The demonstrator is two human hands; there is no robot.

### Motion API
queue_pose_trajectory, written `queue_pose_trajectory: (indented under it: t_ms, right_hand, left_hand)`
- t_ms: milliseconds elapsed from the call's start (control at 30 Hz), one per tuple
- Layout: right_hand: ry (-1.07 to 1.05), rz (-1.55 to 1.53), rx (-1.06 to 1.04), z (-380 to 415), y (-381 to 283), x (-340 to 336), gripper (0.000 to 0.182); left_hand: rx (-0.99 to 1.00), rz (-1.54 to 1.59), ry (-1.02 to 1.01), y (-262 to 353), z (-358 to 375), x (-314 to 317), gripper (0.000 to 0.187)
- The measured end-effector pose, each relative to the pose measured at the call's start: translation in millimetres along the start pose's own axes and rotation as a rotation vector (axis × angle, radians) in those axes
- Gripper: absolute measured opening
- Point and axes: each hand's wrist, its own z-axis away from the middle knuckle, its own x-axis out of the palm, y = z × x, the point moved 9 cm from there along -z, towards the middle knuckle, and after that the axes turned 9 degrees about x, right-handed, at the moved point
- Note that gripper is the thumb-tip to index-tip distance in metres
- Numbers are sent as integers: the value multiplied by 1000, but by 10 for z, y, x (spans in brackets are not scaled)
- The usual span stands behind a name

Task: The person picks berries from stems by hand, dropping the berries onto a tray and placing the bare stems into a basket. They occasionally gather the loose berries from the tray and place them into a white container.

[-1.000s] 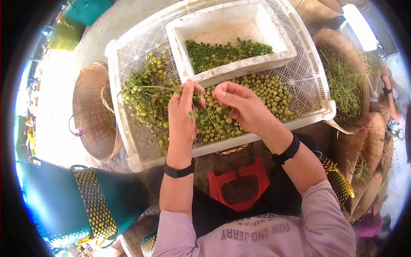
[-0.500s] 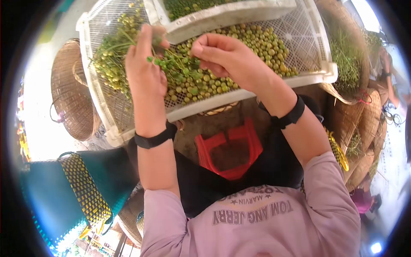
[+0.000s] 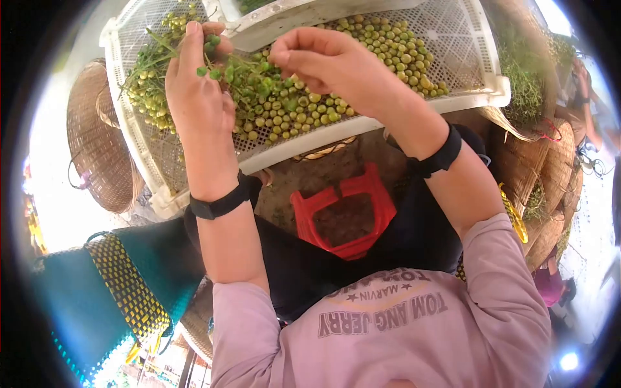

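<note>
My left hand (image 3: 202, 97) is closed round a leafy green sprig (image 3: 242, 68) that bears small green fruits, over the left half of a white plastic crate (image 3: 272, 155). My right hand (image 3: 330, 63) is pinched, thumb against forefinger, at the sprig's right end. Whatever lies between those fingertips is too small to make out. Below both hands, loose round green fruits (image 3: 304, 116) cover the middle of the crate. More fruits still on stems (image 3: 145, 97) lie heaped at its left side.
A smaller white tray (image 3: 278, 22) rests across the crate's far side. Woven baskets (image 3: 97, 142) stand left and right, the right one with green stalks (image 3: 511, 77). A red plastic stool (image 3: 346, 210) is between my knees. A teal woven bag (image 3: 65, 278) lies left. Other people are far right.
Both hands have shifted slightly left and up in view, along with the crate. The left hand still holds the sprig, and the right hand stays pinched beside it.
</note>
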Motion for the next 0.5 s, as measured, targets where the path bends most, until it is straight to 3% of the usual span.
queue_pose_trajectory:
  t_ms: [67,233,400,467,500]
  right_hand:
    - [43,-80,109,4,35,-55,19]
    - [-13,14,72,66,-40,117,24]
    - [147,-103,134,199,-228,106,23]
    - [160,-42,118,256,-351,97,22]
    - [213,-64,55,301,-447,76,21]
  left_hand:
    - [11,124,-5,-4,-33,-20,26]
    - [-38,73,-6,97,16,-11,29]
    - [105,79,-34,322,-2,-39,33]
    - [-32,73,-35,270,25,-63,31]
    - [48,63,-50,301,24,-77,29]
